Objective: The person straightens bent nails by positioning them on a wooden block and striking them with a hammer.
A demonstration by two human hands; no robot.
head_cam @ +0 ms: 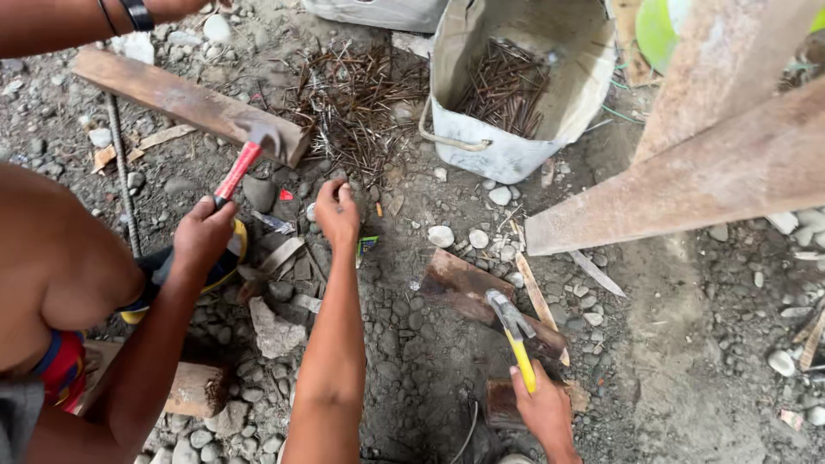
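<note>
My left hand (336, 210) reaches forward to the near edge of a pile of rusty bent nails (352, 99) on the gravel. Its fingers are curled, and whether they pinch a nail is hidden. My right hand (543, 411) grips the yellow handle of a hammer (514, 331). The hammer's metal head hovers over a rusty flat block (460, 283) lying on the ground.
A person crouches at the left, one hand (202, 234) holding a red-handled hammer (245, 163) by a wooden plank (185, 101). A white container (507, 150) holds more nails. Wooden beams (687, 185) slant across the right. Stones and wood scraps are scattered around.
</note>
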